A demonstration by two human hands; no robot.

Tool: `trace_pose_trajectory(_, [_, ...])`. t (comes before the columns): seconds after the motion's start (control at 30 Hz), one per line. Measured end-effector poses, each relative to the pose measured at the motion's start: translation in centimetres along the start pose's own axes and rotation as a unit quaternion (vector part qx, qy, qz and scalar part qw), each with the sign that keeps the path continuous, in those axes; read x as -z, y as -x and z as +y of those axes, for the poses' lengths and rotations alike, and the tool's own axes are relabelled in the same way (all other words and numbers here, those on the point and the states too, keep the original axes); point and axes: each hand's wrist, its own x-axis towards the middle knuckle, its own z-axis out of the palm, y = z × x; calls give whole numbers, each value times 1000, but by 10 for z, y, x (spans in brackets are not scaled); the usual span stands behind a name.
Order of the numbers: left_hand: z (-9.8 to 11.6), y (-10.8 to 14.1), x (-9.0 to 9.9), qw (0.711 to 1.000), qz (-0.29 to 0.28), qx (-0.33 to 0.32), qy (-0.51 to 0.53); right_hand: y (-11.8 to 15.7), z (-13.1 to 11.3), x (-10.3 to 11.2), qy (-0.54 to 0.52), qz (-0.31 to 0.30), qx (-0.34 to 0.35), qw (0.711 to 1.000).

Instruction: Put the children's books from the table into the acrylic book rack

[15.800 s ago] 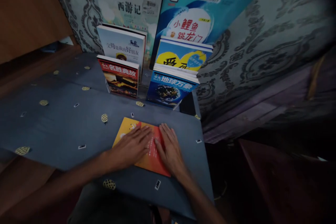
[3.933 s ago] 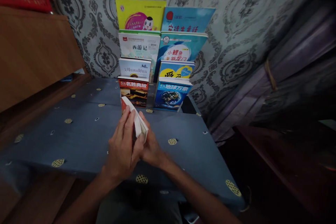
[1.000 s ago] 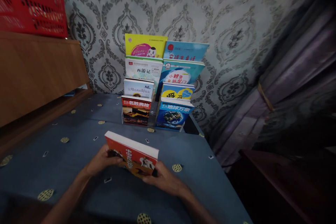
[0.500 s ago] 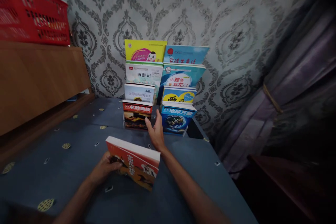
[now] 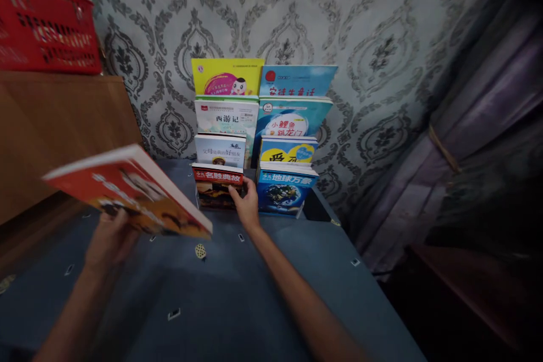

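My left hand grips a thick orange-red book by its lower edge, with the thumb on the cover. The book is raised and tilted at the left, slightly blurred. At the front left of a tiered stand of books, my right hand holds the right edge of a red and black book. Its thumb lies on the cover, and the other fingers are partly hidden at the edge. Beside that hand stands a blue book with a globe. Behind the red and black book is a pale book.
More books rise behind in two columns, among them a yellow book and a light-blue book. A wooden cabinet bearing a red basket stands left. Dark-blue patterned cloth covers the surface. A curtain hangs right.
My left hand has carried the orange-red book up and to the left, tilting it. My right hand has shifted from the gap between the columns onto the red and black book's edge.
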Motion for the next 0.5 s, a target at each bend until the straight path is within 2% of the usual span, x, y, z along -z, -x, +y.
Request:
trace_pose_trajectory(0.07, [25, -32, -13, 993, 33, -104, 43, 1, 4, -1, -15, -13, -18, 1000])
trace_pose_trajectory(0.13, [43, -61, -29, 981, 22, -181, 72, 2, 7, -3, -31, -32, -28, 999])
trace_pose_trajectory(0.2, [51, -86, -44, 966, 17, -240, 93, 3, 8, -3, -48, -45, -33, 997])
trace_pose_trajectory(0.27, [51, -104, -55, 962, 0, -254, 100, 4, 7, -3, -68, -51, -38, 996])
trace_pose_trajectory(0.33, [45, -114, -65, 965, -21, -241, 99, 3, 6, -3, -84, -51, -40, 994])
trace_pose_trajectory(0.5, [22, -119, -87, 971, -87, -187, 120, 3, 0, 1, -64, -48, -21, 997])
